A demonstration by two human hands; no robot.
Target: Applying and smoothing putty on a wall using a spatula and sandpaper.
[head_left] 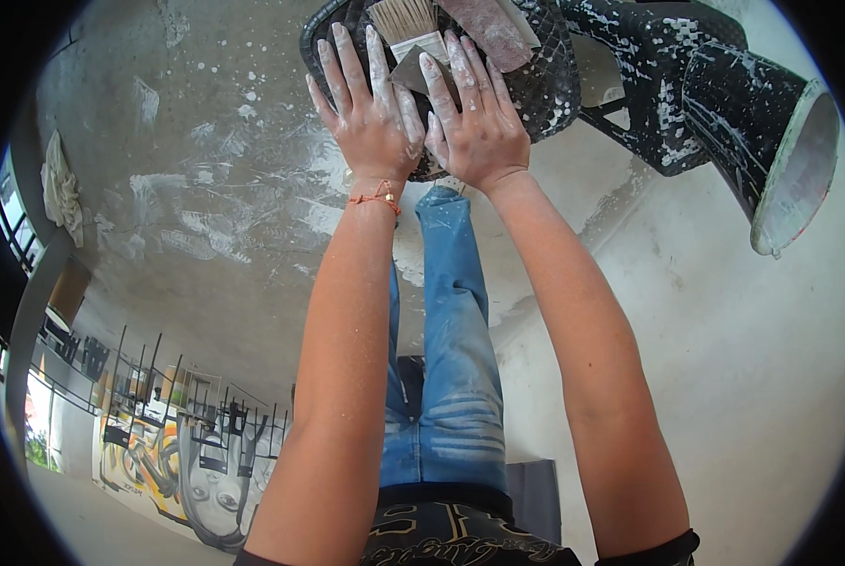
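Splattered concrete floor | left hand and right hand flat, fingers spread, holding nothing, on one black tray | one paintbrush just beyond fingertips | one scraper between hands

Both hands, the left hand and right hand, are dusted with white plaster. A thin orange bracelet circles the left wrist. The person wears faded blue jeans, paint-flecked, and a black top with pale lettering.
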